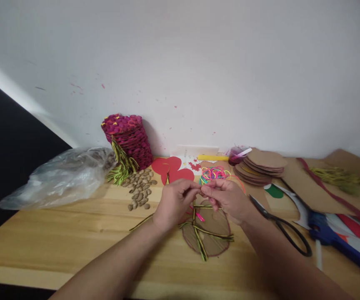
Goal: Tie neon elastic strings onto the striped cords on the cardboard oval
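My left hand [175,202] and my right hand [228,200] meet above a round cardboard disc [213,243], fingertips pinched together. Whatever lies between the fingertips is too small to make out. Dark and yellow-green yarn strands [211,233] cross the disc and reach past its edge. A bright pink bit of string [200,217] shows just below the hands. Behind them lies a tangle of multicoloured string [214,174], with an orange strand curving toward my right hand. My hands partly cover the disc's far side.
Brown shells or nuts [141,187] lie left, beside a plastic bag [64,179] and a purple stacked piece [128,141] with a yarn tassel. Right are cardboard discs [266,160], black scissors [283,227] and a blue glue gun [333,237]. Red paper shapes [170,166] lie near the wall.
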A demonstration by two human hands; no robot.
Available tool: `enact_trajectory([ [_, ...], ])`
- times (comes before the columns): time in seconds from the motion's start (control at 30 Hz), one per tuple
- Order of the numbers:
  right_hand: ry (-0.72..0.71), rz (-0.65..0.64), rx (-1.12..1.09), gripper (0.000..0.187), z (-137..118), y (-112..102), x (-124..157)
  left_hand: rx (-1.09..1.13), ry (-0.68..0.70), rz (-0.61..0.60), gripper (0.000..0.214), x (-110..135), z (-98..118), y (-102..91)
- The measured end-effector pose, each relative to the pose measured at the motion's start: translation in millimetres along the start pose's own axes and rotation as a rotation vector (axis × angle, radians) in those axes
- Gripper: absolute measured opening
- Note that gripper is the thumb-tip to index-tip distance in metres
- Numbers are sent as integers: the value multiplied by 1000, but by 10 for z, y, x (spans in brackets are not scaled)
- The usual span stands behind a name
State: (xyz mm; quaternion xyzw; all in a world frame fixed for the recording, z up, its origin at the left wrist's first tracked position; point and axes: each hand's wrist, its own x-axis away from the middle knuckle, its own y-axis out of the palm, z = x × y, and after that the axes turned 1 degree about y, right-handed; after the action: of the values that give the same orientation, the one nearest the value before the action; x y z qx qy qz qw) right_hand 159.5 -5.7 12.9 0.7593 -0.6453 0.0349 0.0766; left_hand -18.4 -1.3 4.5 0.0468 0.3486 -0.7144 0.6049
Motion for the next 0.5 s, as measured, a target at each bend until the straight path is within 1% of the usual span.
enact_trajectory([
  [0.17,-191,56,401,19,-74,1,52,70,-159,-38,12,-5,-35,25],
  [0.23,-270,75,500,14,-85,-4,59,149,-216,-61,12,-10,-45,32],
  [0.3,-306,57,529,13,-84,-23,55,288,-288,-93,13,-22,-46,30],
  [0.37,-256,9,461,16,-83,-53,47,466,-362,-131,16,-40,-40,22],
  [0.43,-118,-57,293,21,-88,-81,38,634,-416,-158,22,-56,-37,12],
  [0.5,43,-135,63,26,-93,-97,31,770,-446,-167,26,-64,-41,6],
])
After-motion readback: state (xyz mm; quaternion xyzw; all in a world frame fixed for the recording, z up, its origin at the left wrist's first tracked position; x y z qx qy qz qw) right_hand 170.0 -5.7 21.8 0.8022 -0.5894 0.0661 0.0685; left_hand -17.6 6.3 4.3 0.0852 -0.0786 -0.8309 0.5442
